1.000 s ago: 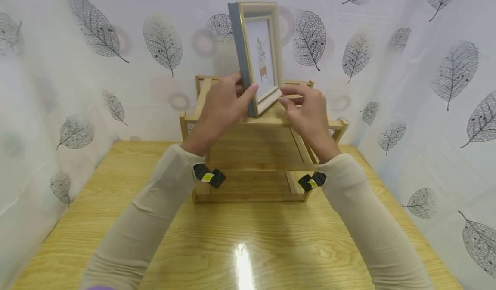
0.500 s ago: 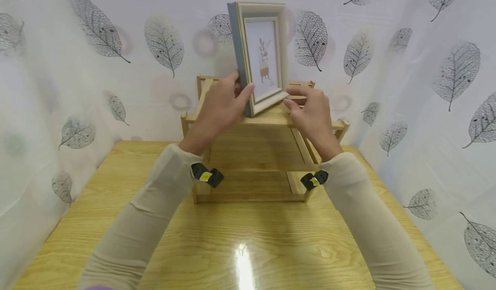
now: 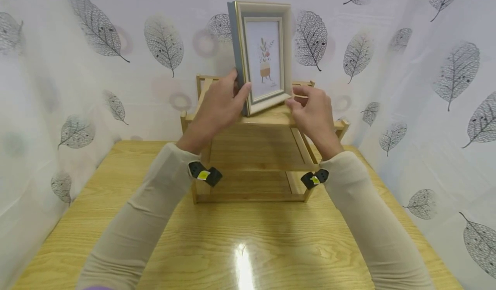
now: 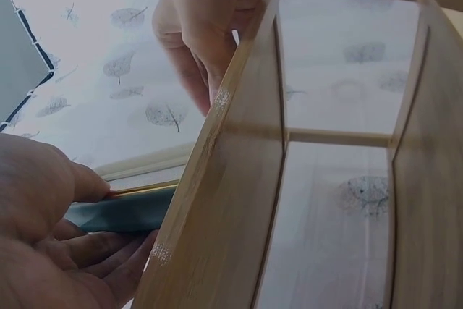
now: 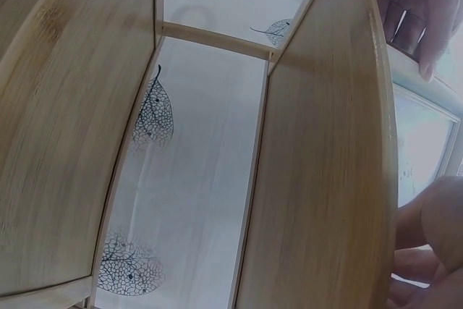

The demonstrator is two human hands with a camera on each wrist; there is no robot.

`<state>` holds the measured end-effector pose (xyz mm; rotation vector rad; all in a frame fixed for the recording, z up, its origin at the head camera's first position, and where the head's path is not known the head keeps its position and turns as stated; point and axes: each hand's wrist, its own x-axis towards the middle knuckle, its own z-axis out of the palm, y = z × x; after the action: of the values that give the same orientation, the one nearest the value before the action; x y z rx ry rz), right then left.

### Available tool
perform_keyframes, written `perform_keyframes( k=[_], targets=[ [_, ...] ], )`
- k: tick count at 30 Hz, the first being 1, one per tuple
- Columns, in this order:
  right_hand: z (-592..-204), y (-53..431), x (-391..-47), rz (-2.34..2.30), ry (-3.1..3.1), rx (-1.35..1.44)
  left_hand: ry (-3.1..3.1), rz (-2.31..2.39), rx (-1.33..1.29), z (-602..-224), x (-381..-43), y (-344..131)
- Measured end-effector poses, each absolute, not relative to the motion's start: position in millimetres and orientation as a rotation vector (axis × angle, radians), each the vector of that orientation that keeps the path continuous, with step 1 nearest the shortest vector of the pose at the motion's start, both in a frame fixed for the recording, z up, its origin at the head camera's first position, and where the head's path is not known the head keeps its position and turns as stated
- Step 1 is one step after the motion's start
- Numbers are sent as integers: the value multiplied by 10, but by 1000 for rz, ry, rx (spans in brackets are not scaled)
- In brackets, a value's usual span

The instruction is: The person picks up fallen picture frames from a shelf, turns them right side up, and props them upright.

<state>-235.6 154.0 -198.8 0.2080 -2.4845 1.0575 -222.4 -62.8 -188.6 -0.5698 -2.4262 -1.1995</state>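
A picture frame (image 3: 264,57), cream in front with a blue-grey side and a gold line, stands on the top shelf of a wooden rack (image 3: 255,120). Its print shows a plant in an orange pot. My left hand (image 3: 218,105) grips the frame's lower left side, thumb on the front and fingers behind. In the left wrist view, that hand (image 4: 43,222) has thumb and fingers on either side of the dark side edge (image 4: 123,211). My right hand (image 3: 311,111) pinches the frame's lower right corner between thumb and curled forefinger. The right wrist view shows it (image 5: 434,229) partly cut off.
The rack has lower shelves (image 3: 255,148) beneath the top one and raised corner posts (image 3: 341,128). It stands on a glossy wooden table (image 3: 240,234). A leaf-print curtain (image 3: 162,44) hangs behind and along both sides.
The picture frame has turned so that its front faces me more squarely. Its right edge has swung to the right, the right hand moving slightly along with it. The left hand has shifted slightly left.
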Motion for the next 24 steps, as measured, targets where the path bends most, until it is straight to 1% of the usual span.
perform_keyframes(
  k=[8,18,24],
  targets=[
    [-1997,1545,-2364,1050,-2545,194,-2451,-1220,-574,-1887,-2230,-641],
    [-1992,1552,-2418,1040,-2564,240,-2479,-1180,-595,-1871,-2254,-640],
    [-1984,1552,-2414,1081,-2558,212,-2494,-1164,-604,-1862,-2262,-648]
  ],
)
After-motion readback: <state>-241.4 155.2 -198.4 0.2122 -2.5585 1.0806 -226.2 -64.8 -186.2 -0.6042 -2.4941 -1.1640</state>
